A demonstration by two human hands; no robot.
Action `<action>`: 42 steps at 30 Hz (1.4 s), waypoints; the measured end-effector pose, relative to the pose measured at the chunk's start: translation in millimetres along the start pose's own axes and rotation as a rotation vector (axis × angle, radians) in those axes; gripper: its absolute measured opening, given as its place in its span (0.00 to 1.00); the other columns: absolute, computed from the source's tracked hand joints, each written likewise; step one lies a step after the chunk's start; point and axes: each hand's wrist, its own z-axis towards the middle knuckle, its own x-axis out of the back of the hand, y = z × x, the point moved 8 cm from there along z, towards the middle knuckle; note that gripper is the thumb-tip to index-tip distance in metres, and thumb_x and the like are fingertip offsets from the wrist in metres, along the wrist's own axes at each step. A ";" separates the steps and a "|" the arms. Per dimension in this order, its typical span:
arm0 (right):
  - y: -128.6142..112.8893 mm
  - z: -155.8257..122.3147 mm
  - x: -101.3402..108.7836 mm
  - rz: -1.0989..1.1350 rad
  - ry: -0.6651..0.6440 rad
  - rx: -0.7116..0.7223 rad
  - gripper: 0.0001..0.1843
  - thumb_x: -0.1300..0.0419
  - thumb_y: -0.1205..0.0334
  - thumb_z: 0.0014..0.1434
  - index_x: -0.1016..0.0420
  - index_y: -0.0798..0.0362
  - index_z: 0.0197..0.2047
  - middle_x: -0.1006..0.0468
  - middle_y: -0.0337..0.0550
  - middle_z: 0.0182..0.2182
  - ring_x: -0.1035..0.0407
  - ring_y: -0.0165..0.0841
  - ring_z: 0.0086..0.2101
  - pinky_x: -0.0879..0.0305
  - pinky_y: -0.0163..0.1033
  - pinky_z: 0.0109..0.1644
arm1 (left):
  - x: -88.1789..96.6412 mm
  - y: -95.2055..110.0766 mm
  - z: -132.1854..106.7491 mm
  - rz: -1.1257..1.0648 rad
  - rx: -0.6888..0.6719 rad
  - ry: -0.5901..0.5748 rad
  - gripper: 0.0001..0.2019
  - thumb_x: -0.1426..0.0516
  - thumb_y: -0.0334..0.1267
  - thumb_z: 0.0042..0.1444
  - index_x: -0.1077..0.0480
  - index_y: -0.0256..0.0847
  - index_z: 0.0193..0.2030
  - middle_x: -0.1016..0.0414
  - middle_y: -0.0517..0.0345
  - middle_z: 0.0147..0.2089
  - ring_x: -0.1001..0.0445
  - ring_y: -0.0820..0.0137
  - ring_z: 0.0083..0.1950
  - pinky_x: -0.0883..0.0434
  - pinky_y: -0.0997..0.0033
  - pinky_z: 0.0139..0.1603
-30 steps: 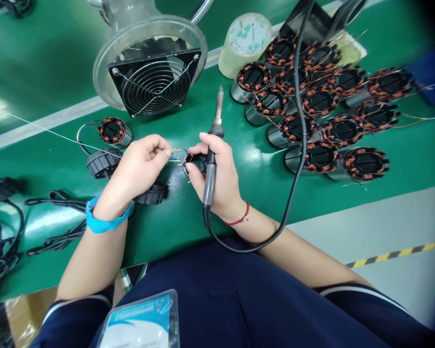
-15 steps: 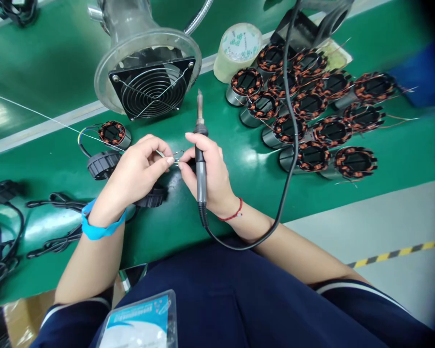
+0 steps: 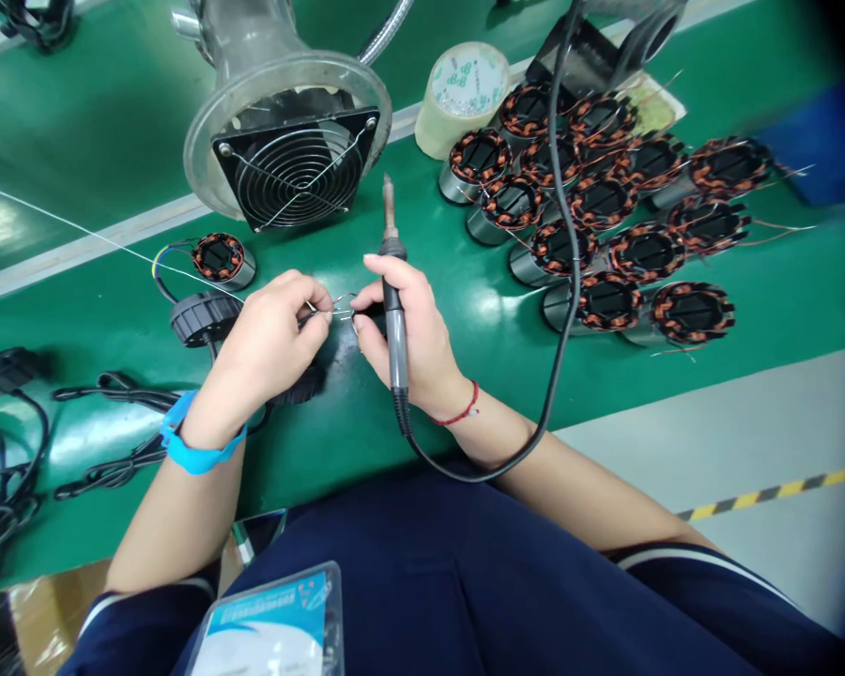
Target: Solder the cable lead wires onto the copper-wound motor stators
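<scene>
My left hand [image 3: 271, 340] is closed in a pinch on thin wire ends [image 3: 339, 307] at the middle of the green bench; a blue band circles its wrist. My right hand [image 3: 412, 336] grips a soldering iron [image 3: 392, 286], tip pointing up and away, while its thumb and forefinger pinch the same wire ends from the right. The stator they belong to is mostly hidden under my right hand. A fine strand of solder wire [image 3: 99, 237] runs from the far left toward my left hand.
A fume extractor fan [image 3: 292, 164] stands behind my hands. Several copper-wound stators [image 3: 606, 221] crowd the right side, beside a tape roll [image 3: 461, 94]. One stator [image 3: 218, 260] and black caps [image 3: 201, 317] lie left. Black cables [image 3: 77, 432] sprawl at the left edge. The iron's cord [image 3: 556, 310] crosses the stators.
Both hands have drawn together on the wire ends, covering the stator that showed under my right hand. The iron has swung from a rightward tilt to nearly upright.
</scene>
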 end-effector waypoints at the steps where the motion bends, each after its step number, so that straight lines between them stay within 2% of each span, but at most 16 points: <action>1: 0.8 -0.2 -0.7 -0.011 -0.010 -0.007 0.25 0.45 0.65 0.59 0.43 0.47 0.60 0.22 0.37 0.36 0.28 0.36 0.40 0.34 0.47 0.51 | -0.6 -2.8 0.0 -0.017 0.029 0.009 0.03 0.45 0.31 0.54 0.31 0.39 0.32 0.30 0.59 0.33 0.32 0.70 0.34 0.34 0.68 0.38; 7: 9.3 5.1 -5.9 -0.097 -0.041 -0.083 0.21 0.50 0.64 0.63 0.42 0.46 0.59 0.23 0.37 0.34 0.29 0.37 0.38 0.36 0.49 0.52 | -3.7 -20.8 -1.4 -0.183 0.176 0.015 0.03 0.45 0.32 0.53 0.29 0.38 0.32 0.28 0.60 0.30 0.34 0.72 0.30 0.36 0.71 0.33; 10: 8.3 5.4 -3.4 -0.088 -0.045 -0.076 0.22 0.49 0.63 0.63 0.43 0.45 0.60 0.24 0.36 0.34 0.29 0.37 0.37 0.36 0.49 0.51 | -5.9 -26.1 -1.8 -0.266 0.209 -0.002 0.03 0.44 0.33 0.52 0.29 0.38 0.32 0.30 0.62 0.28 0.35 0.74 0.27 0.38 0.72 0.29; 15: -1.2 1.6 -2.6 -0.081 -0.065 0.012 0.22 0.46 0.60 0.63 0.41 0.47 0.60 0.24 0.38 0.35 0.29 0.37 0.40 0.34 0.48 0.51 | -10.6 -27.1 -2.4 -0.361 0.237 -0.047 0.02 0.43 0.33 0.51 0.30 0.38 0.30 0.31 0.62 0.26 0.37 0.75 0.25 0.40 0.73 0.27; 21: 5.4 3.4 -5.8 -0.136 -0.054 -0.055 0.20 0.49 0.55 0.67 0.41 0.46 0.61 0.23 0.39 0.37 0.28 0.38 0.41 0.33 0.51 0.52 | -10.7 -25.5 -3.4 -0.378 0.260 -0.043 0.02 0.42 0.34 0.51 0.30 0.38 0.30 0.30 0.62 0.26 0.37 0.76 0.25 0.40 0.74 0.26; 25: -5.2 -1.2 13.5 -0.070 -0.016 -0.032 0.18 0.51 0.56 0.70 0.40 0.44 0.61 0.22 0.38 0.36 0.27 0.36 0.39 0.30 0.49 0.51 | -11.9 -25.4 -5.1 -0.366 0.275 -0.046 0.02 0.43 0.32 0.50 0.29 0.38 0.30 0.30 0.62 0.26 0.37 0.76 0.25 0.40 0.74 0.26; 27: -12.9 -6.5 26.5 -0.022 0.009 -0.007 0.19 0.52 0.52 0.70 0.40 0.42 0.62 0.22 0.37 0.37 0.26 0.35 0.38 0.28 0.47 0.49 | -13.3 -25.2 -5.9 -0.372 0.285 -0.052 0.02 0.43 0.32 0.50 0.29 0.38 0.30 0.30 0.62 0.26 0.36 0.75 0.26 0.39 0.74 0.27; 31: -13.3 -24.2 48.9 0.033 0.127 -0.043 0.20 0.51 0.44 0.68 0.34 0.40 0.59 0.22 0.38 0.34 0.27 0.36 0.30 0.26 0.48 0.38 | -15.7 -27.0 -7.4 -0.375 0.331 -0.045 0.02 0.43 0.33 0.50 0.29 0.39 0.29 0.30 0.62 0.24 0.37 0.75 0.24 0.41 0.74 0.25; 33: -9.2 -34.5 52.5 0.063 0.161 -0.053 0.18 0.46 0.46 0.66 0.31 0.39 0.56 0.22 0.39 0.32 0.29 0.35 0.26 0.27 0.46 0.32 | -15.8 -27.4 -7.5 -0.367 0.339 -0.031 0.01 0.42 0.33 0.50 0.29 0.39 0.29 0.31 0.62 0.23 0.37 0.75 0.24 0.41 0.74 0.24; 37: -7.3 -47.8 51.4 0.164 0.172 0.032 0.17 0.39 0.55 0.61 0.29 0.40 0.54 0.20 0.38 0.30 0.31 0.32 0.21 0.32 0.40 0.22 | -15.5 -27.8 -8.0 -0.374 0.357 -0.009 0.01 0.42 0.32 0.50 0.29 0.39 0.29 0.31 0.62 0.23 0.37 0.75 0.24 0.40 0.73 0.25; 39: -7.4 -49.6 49.3 0.190 0.151 0.061 0.18 0.39 0.58 0.61 0.29 0.40 0.55 0.20 0.37 0.29 0.30 0.32 0.20 0.32 0.39 0.21 | -15.6 -27.3 -8.6 -0.388 0.365 -0.008 0.01 0.42 0.32 0.50 0.29 0.39 0.29 0.32 0.62 0.23 0.37 0.75 0.23 0.41 0.73 0.24; 42: -6.5 -50.2 48.0 0.179 0.138 0.061 0.19 0.39 0.59 0.61 0.30 0.40 0.55 0.19 0.37 0.31 0.25 0.34 0.24 0.27 0.40 0.25 | -15.9 -26.7 -9.5 -0.407 0.380 -0.008 0.01 0.42 0.32 0.50 0.30 0.39 0.29 0.33 0.62 0.23 0.39 0.75 0.23 0.43 0.72 0.24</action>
